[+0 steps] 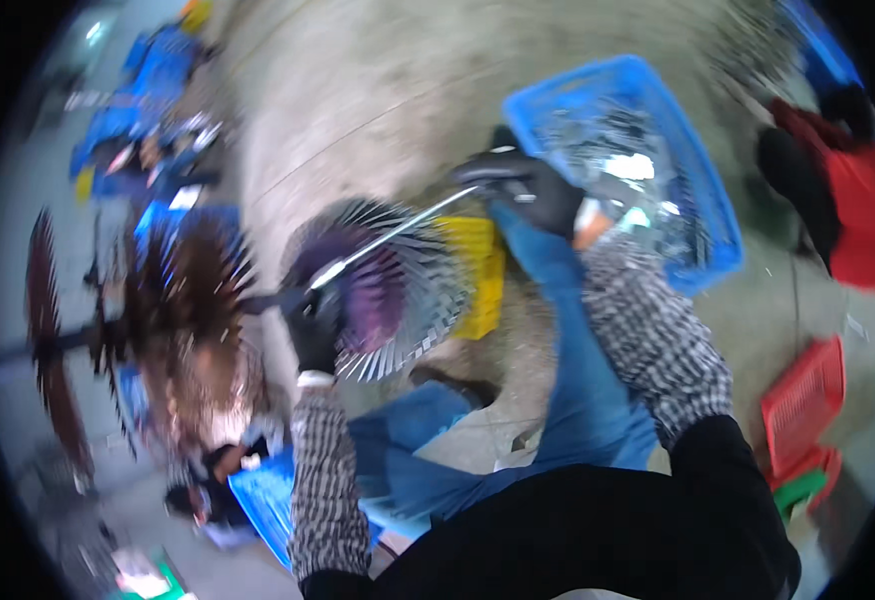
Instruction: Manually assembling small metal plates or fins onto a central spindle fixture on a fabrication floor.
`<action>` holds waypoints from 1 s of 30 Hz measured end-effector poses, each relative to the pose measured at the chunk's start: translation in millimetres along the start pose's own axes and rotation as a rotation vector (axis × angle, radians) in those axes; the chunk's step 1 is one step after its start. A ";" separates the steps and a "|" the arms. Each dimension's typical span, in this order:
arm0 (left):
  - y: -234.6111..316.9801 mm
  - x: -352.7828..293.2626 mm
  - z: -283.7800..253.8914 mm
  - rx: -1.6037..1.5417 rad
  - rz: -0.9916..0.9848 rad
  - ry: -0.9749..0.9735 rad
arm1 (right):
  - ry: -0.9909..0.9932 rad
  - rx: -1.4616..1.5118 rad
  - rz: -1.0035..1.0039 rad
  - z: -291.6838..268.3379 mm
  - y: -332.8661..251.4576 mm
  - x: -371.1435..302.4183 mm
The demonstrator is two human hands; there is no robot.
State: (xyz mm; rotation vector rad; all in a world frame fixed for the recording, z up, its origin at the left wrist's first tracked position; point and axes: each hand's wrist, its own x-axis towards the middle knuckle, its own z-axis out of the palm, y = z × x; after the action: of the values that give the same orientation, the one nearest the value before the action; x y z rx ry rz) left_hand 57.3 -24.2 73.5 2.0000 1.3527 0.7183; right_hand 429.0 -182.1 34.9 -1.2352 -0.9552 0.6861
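Note:
A slim silvery metal rod (398, 231) runs slantwise between my two black-gloved hands. Its wider, brighter left end meets the fingers of my left hand (316, 330), which are closed at it, though blur softens the grip. My right hand (528, 188) is closed around the rod's upper right end, beside the blue basket. Behind the rod stands a round wheel of many thin metal blades (423, 310) fanned out around a purple middle (368, 290). A dark bar (268, 301) reaches from the left to the wheel, close to my left hand.
A blue basket (693, 130) at the right holds many shiny metal pieces. Behind the wheel is a yellow crate (486, 280). Blurred brown discs (188, 320) line the bar at left. Red baskets (803, 400) stand at lower right. A person in red (863, 210) is at far right.

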 end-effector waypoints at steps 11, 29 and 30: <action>26.6 -7.9 -18.6 0.165 0.159 0.087 | -0.143 -0.026 -0.147 30.3 -10.7 39.0; 21.0 -4.0 -12.7 0.361 0.336 0.145 | 0.110 -0.149 0.025 49.3 -38.2 53.5; 11.7 -1.8 -14.1 0.347 0.360 0.206 | 0.105 -0.156 0.053 56.1 -42.0 53.2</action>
State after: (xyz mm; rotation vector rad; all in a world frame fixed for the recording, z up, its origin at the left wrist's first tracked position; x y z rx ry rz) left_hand 53.6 -26.6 91.4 2.5474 1.3152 0.9210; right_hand 401.3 -119.8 90.5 -1.4242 -0.9043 0.5901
